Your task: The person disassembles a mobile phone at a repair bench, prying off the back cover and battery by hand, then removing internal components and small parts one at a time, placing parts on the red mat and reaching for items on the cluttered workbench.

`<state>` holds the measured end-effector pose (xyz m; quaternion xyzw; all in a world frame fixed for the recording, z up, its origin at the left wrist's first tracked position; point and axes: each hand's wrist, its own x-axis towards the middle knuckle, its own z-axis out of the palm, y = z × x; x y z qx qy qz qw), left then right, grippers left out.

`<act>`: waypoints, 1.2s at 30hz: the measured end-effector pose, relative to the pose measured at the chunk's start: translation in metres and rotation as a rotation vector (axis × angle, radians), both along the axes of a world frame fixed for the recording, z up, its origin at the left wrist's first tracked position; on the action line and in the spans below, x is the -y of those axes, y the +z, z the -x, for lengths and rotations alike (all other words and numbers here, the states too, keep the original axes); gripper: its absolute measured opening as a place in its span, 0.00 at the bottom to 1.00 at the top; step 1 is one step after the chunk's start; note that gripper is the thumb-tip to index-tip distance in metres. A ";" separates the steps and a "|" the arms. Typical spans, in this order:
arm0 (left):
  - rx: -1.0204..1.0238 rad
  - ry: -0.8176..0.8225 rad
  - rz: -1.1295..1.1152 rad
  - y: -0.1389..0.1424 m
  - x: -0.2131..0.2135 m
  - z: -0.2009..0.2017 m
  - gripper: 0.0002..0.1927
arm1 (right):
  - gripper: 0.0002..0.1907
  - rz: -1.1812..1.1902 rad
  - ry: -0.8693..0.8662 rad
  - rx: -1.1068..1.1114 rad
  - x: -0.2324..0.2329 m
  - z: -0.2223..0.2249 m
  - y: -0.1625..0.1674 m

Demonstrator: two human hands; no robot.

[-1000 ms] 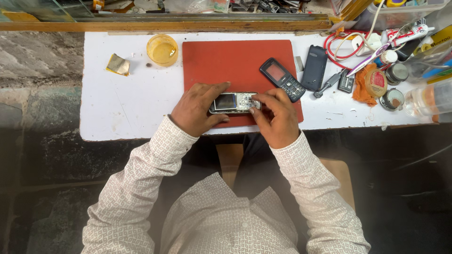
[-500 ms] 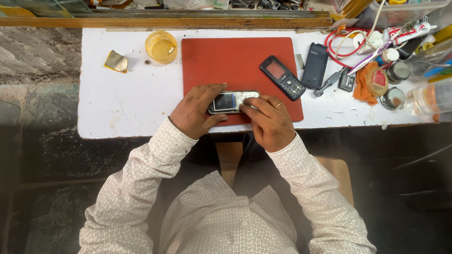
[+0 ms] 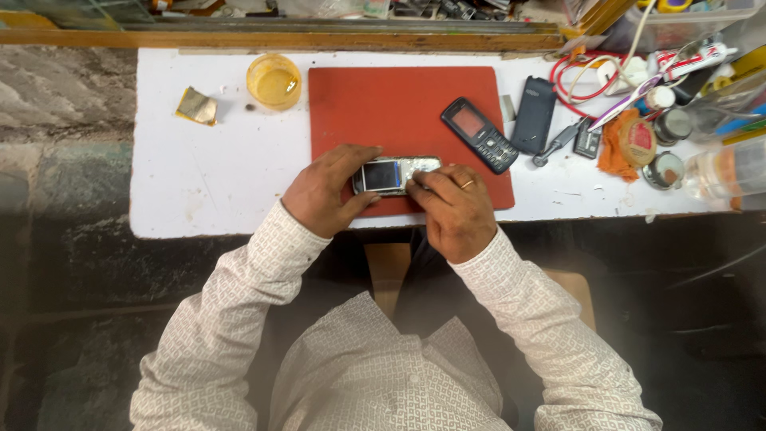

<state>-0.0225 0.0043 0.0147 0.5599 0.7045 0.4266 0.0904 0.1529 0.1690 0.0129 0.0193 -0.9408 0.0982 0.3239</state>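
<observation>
A small silver phone with its front cover off lies sideways on the near edge of a red mat. My left hand grips the phone's left end between thumb and fingers. My right hand, a ring on one finger, rests against the phone's right end with its fingertips pressing on the keypad area. Whether the right hand holds a small tool is hidden by the fingers.
On the white table: a black keypad phone on the mat, a dark back cover, a small battery, a yellow dish of liquid, crumpled foil, an orange cloth, red wire and jars at right.
My right hand has slid slightly left along the phone, its fingers now lying over the keypad end. The left hand keeps its grip.
</observation>
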 end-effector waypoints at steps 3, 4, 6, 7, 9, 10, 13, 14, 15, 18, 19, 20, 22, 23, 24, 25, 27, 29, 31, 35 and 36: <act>-0.097 0.026 -0.017 0.002 0.001 -0.002 0.32 | 0.17 0.023 -0.009 0.047 0.000 -0.004 0.000; -0.142 0.037 -0.027 0.003 -0.002 -0.001 0.32 | 0.18 0.038 -0.011 0.040 0.000 -0.003 0.000; -0.176 0.025 -0.037 0.007 -0.005 -0.001 0.32 | 0.18 0.067 -0.011 0.024 -0.001 0.000 0.000; -0.191 0.021 -0.040 0.009 -0.007 -0.001 0.32 | 0.18 0.108 0.010 0.014 -0.003 0.000 0.000; -0.094 -0.004 -0.025 0.014 -0.013 -0.005 0.33 | 0.18 0.194 0.052 -0.003 -0.007 0.001 -0.001; -0.046 -0.016 -0.016 0.017 -0.016 -0.007 0.33 | 0.17 0.277 0.036 -0.012 -0.008 0.000 -0.002; 0.136 -0.060 -0.068 0.022 -0.025 -0.016 0.39 | 0.15 0.534 -0.035 -0.035 -0.009 -0.005 -0.009; 0.181 -0.059 -0.064 0.023 -0.026 -0.017 0.39 | 0.14 0.623 -0.070 -0.044 -0.009 -0.007 -0.012; 0.226 -0.058 -0.061 0.023 -0.026 -0.019 0.39 | 0.14 0.712 -0.104 -0.053 -0.009 -0.008 -0.015; 0.135 -0.013 -0.071 0.021 -0.017 -0.018 0.32 | 0.13 0.911 -0.021 -0.199 -0.007 -0.009 -0.023; 0.065 0.010 -0.079 0.020 -0.012 -0.015 0.29 | 0.13 0.855 -0.050 -0.213 -0.007 -0.009 -0.024; -0.027 0.026 -0.056 0.018 -0.007 -0.013 0.27 | 0.13 0.799 -0.078 -0.226 -0.009 -0.010 -0.023; -0.213 0.061 -0.010 0.014 0.001 -0.009 0.23 | 0.13 0.633 -0.107 -0.227 -0.009 -0.011 -0.019; -0.240 0.051 -0.005 0.012 0.005 -0.009 0.22 | 0.14 0.524 -0.109 -0.214 -0.008 -0.012 -0.015; -0.266 0.042 0.000 0.010 0.009 -0.010 0.20 | 0.14 0.416 -0.112 -0.200 -0.007 -0.013 -0.012; -0.291 0.032 0.005 0.008 0.013 -0.012 0.19 | 0.15 0.360 -0.064 -0.167 -0.006 -0.011 -0.009; -0.354 0.028 -0.010 0.005 0.015 -0.014 0.19 | 0.16 0.249 0.028 -0.099 -0.004 -0.003 -0.004; -0.399 0.034 -0.013 0.001 0.015 -0.016 0.19 | 0.17 0.151 0.062 -0.047 0.000 0.006 -0.001; -0.427 0.053 -0.001 -0.003 0.013 -0.017 0.18 | 0.17 0.085 0.083 0.006 -0.001 0.014 0.002; -0.399 0.073 -0.018 -0.012 0.016 -0.022 0.18 | 0.18 0.041 0.088 0.080 -0.003 0.017 0.006; -0.411 0.088 -0.022 -0.014 0.016 -0.024 0.18 | 0.18 0.034 0.090 0.088 -0.003 0.016 0.006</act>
